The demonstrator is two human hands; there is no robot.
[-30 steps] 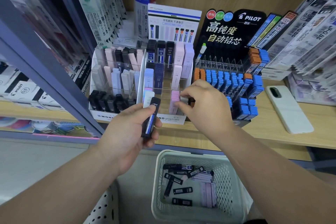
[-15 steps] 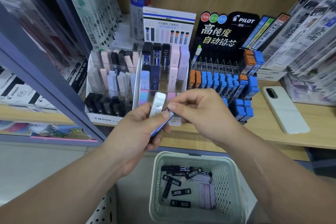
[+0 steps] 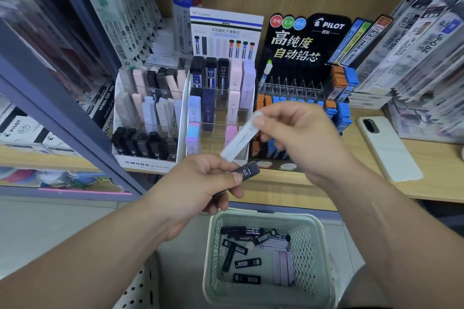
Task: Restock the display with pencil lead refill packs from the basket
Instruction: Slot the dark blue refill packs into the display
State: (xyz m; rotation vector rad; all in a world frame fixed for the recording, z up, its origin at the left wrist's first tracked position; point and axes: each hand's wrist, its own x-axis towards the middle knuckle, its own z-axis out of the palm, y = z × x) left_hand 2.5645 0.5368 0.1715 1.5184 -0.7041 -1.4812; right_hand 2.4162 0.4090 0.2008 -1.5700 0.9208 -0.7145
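**Holding two refill packs in front of the display**

The left hand [image 3: 200, 183] is curled round a black pack [image 3: 248, 171] marked 0.5. Its thumb presses on the pack's face, and the top end pokes out to the right. The right hand [image 3: 298, 135] pinches the upper end of a pale pack [image 3: 239, 139] between thumb and fingers. This pack slants down to the left and its lower end meets the left hand's fingertips; whether those fingers also grip it cannot be told.

Both hands hover in front of the white Mono display [image 3: 222, 88], whose clear tiers hold black, navy, pink and lilac packs, with some slots showing bare. Below the hands, a pale green basket [image 3: 322, 238] holds loose black packs [image 3: 247, 262] and a few lilac packs [image 3: 283, 268]. Just right of the Mono display stands a black Pilot display [image 3: 301, 52] with orange and blue packs. Further right, a phone [image 3: 389, 148] lies flat on the wooden shelf [image 3: 431, 183].
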